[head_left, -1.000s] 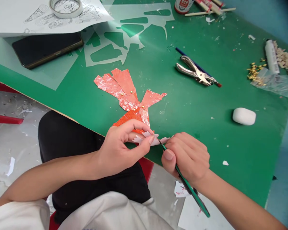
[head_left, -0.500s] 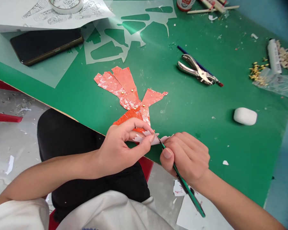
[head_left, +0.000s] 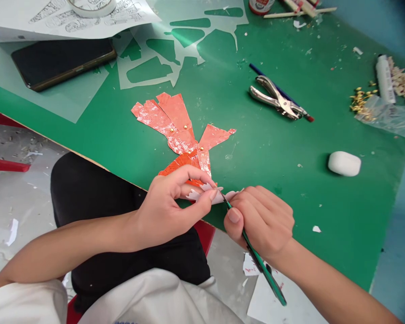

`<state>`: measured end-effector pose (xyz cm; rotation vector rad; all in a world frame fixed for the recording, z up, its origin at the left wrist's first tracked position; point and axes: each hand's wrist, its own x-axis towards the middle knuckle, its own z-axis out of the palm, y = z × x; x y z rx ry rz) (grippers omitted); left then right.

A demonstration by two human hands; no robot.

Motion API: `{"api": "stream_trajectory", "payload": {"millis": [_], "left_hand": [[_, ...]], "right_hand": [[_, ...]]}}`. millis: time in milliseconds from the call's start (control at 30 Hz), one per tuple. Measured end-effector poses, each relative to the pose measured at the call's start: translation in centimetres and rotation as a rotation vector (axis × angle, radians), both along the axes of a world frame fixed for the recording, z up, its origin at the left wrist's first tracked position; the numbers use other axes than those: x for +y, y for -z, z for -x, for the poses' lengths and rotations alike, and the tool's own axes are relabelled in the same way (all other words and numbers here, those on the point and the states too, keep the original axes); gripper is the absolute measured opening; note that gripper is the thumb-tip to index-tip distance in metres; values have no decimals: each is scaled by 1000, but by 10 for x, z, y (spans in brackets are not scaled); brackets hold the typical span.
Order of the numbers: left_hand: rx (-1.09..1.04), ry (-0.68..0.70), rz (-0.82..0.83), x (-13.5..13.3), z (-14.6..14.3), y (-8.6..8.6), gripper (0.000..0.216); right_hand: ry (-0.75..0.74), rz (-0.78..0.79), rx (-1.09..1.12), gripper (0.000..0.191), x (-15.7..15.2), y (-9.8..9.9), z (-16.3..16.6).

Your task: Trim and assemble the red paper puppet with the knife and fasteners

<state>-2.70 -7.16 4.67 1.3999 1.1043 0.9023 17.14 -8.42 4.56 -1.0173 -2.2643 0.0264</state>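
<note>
At the near edge of the green table (head_left: 276,148) my left hand (head_left: 170,209) pinches a small white paper cut-out (head_left: 205,195) between thumb and fingers. My right hand (head_left: 261,220) is closed round a green-handled paintbrush (head_left: 256,258), whose tip touches the white piece beside my left thumb. Just beyond my hands lies an orange jointed paper figure (head_left: 180,130) held together with small gold fasteners; its lower orange part runs under my left fingers.
A silver hole punch (head_left: 273,99) lies on a second brush at mid-table. A white eraser-like block (head_left: 344,163) sits to the right. Gold fasteners and a plastic bag (head_left: 381,112) are far right. A black phone (head_left: 62,60), cut paper stencils (head_left: 175,45) and tape roll lie at the back.
My hands stay in place; the brush handle has shifted slightly, and the view has moved a little.
</note>
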Motion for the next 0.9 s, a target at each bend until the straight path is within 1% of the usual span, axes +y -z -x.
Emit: {"api": "stream_trajectory", "payload": {"millis": [233, 533, 900], "left_hand": [[29, -5, -19, 0, -1, 0, 3], [42, -23, -22, 1, -2, 0, 3], [45, -11, -14, 1, -1, 0, 3]], "right_hand": [[21, -24, -23, 40, 0, 0, 1], [39, -11, -47, 42, -2, 1, 2], [39, -6, -61, 43, -3, 2, 2]]}}
